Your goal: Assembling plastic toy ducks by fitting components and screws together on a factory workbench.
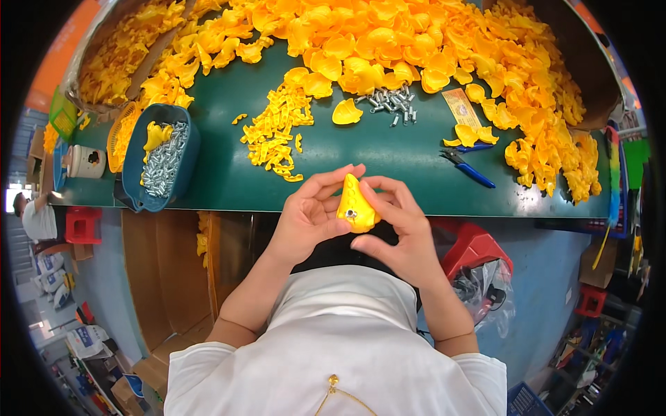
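Note:
Between my two hands, just beyond the table's front edge, is a yellow plastic shell part, narrow at its far end, with a small silvery metal piece on its face. My left hand grips it from the left, thumb pressed at its lower edge. The fingers of my right hand rest along its right side, while that thumb stands off below. Small yellow clip-like parts lie beyond my left hand. Blue-handled cutting pliers lie on the green table, beyond my right hand.
A blue bin at left holds metal springs and some yellow pieces. Loose springs lie near a large heap of yellow shells. Boxes of yellow parts flank the table. A red stool with a plastic bag is below right.

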### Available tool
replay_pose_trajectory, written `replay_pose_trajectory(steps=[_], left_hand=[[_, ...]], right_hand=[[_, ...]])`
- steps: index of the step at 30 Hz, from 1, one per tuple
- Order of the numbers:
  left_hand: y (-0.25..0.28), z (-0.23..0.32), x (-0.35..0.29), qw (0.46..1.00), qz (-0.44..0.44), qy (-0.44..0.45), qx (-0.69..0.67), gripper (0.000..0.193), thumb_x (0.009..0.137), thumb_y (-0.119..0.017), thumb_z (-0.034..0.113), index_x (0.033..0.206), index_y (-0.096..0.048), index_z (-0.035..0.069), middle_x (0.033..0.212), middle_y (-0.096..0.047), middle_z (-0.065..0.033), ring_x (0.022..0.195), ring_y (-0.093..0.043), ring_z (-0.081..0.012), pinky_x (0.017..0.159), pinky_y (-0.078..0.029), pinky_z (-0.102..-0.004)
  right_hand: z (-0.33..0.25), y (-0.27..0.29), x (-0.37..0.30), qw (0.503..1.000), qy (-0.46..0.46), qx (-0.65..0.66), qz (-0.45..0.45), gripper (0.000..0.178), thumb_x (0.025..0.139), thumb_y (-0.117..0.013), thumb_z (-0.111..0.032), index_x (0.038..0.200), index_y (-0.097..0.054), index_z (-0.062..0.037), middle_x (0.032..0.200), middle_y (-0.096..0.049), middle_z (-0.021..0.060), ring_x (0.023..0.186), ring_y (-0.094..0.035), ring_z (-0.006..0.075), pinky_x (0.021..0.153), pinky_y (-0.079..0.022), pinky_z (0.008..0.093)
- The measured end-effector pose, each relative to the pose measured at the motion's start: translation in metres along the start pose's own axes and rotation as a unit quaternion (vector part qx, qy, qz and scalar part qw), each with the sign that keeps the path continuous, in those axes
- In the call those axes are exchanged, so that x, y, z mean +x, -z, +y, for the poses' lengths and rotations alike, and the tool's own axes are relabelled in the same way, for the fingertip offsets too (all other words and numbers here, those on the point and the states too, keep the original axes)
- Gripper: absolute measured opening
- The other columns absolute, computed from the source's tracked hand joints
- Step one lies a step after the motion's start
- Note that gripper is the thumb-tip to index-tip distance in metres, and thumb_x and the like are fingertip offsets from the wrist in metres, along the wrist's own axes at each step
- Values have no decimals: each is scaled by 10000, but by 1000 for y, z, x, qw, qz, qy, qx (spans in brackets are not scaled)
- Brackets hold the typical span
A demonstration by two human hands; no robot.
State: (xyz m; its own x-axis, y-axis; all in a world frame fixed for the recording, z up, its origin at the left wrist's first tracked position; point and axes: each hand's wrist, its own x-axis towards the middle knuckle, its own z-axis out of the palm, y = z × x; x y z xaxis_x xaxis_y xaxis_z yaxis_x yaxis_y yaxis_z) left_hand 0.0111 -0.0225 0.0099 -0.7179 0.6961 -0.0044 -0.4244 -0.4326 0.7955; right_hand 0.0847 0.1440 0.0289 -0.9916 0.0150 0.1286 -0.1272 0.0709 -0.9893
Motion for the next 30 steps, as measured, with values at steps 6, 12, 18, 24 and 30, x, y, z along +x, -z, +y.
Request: replay_pose_trajectory(steps=[6, 12, 18, 24, 30], left_hand=[[-16, -4, -6, 996, 87, 0, 36, 508, 785, -676, 11, 1251, -474, 37, 1186, -462, -86, 1120, -488, -196, 956, -430, -327], [-9, -10, -5, 989, 64, -86, 106, 291, 798, -682, 59, 1080, -608, 46, 1073, -478, -60, 1058, -479, -172, 925, -417, -317], [-9, -5, -10, 972, 54, -131, 187, 229, 780, -672, 0, 1002, -624, 30, 1030, -491, -75, 1033, -503, -169, 859, -504, -291], [-25, 4, -10, 961, 99, -113, 234, 289, 738, -704, 13, 1010, -608, 35, 1049, -488, -66, 1018, -501, -155, 892, -445, -291], [-32, 15, -15, 961, 77, -120, 239, 381, 738, -708, -32, 1092, -574, 13, 1162, -455, -84, 1042, -524, -157, 890, -483, -286]], right_hand=[[-1, -3, 2, 994, -22, -104, -12, 697, 660, -790, -88, 1291, -498, -40, 1176, -462, 112, 1029, -528, 211, 863, -460, 320], [8, -13, -2, 991, 67, -94, 67, 622, 652, -785, -54, 1222, -541, -12, 1148, -508, 133, 994, -559, 240, 809, -488, 327], [9, -15, -5, 984, 124, -123, 40, 594, 671, -766, -48, 1215, -534, 2, 1118, -545, 151, 996, -568, 255, 829, -472, 318], [4, -15, 2, 994, 79, -61, 38, 581, 705, -720, -15, 1245, -503, 2, 1180, -531, 153, 1091, -533, 238, 899, -442, 315], [7, -11, -1, 992, 120, -15, 31, 494, 750, -677, 7, 1209, -497, -18, 1251, -480, 166, 1142, -505, 254, 932, -431, 331]])
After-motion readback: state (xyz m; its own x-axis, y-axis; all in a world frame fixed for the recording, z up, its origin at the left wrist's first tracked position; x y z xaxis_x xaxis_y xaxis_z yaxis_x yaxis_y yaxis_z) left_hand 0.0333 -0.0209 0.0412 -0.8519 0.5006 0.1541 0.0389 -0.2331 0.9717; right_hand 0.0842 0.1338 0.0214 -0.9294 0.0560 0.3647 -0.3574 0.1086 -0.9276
